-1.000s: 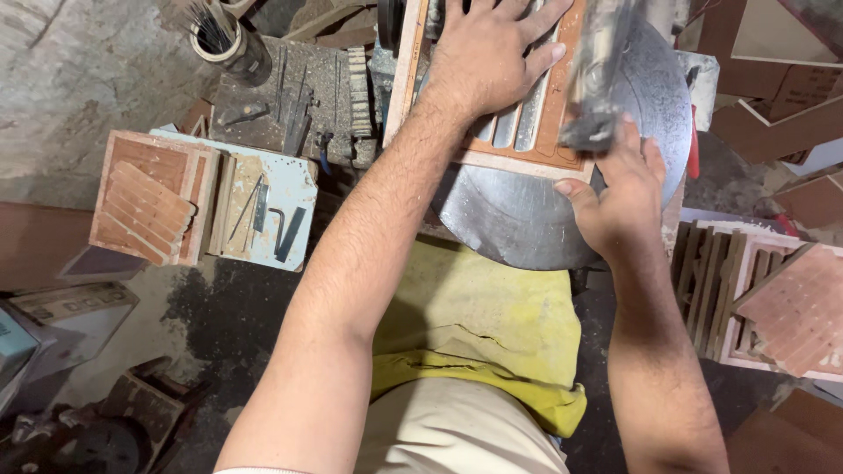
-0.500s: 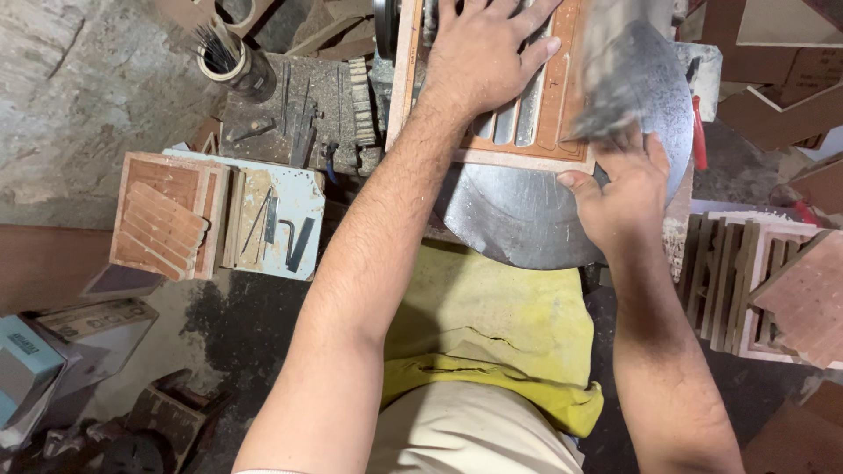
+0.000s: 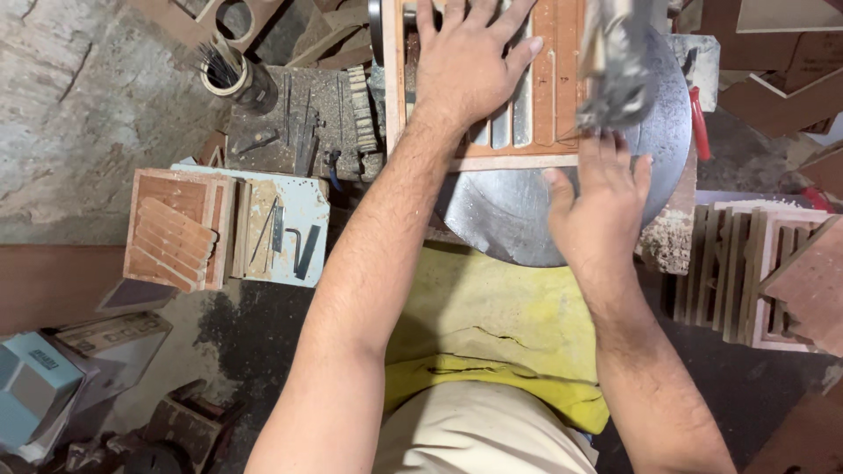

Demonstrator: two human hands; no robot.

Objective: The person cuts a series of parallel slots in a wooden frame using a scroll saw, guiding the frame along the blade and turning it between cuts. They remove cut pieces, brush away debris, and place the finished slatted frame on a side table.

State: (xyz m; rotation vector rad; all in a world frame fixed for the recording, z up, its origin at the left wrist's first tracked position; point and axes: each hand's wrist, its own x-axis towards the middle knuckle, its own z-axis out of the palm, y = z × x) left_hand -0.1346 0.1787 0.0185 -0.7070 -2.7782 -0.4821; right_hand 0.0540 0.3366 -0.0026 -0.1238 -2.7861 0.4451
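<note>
Since the earlier frames our view has tilted down a little and our right hand [image 3: 597, 206] has slid from the round table's right edge toward its middle, just under the blurred machine head [image 3: 619, 61]. Our left hand [image 3: 470, 66] stays flat, fingers spread wide, pressing the slotted wooden panel [image 3: 553, 88] onto the round metal table [image 3: 509, 219]. The right hand's fingers lie loosely open, tips touching the panel's near edge and holding nothing.

We judge the cutting partly done: several long slots already run through the panel beside our left fingers, while the strip nearer the machine head shows only fine lines. The panel sits across the table's far half, under the left palm and just beyond the right fingertips. A finished-looking slatted piece [image 3: 176, 233] rests well apart to the left.
</note>
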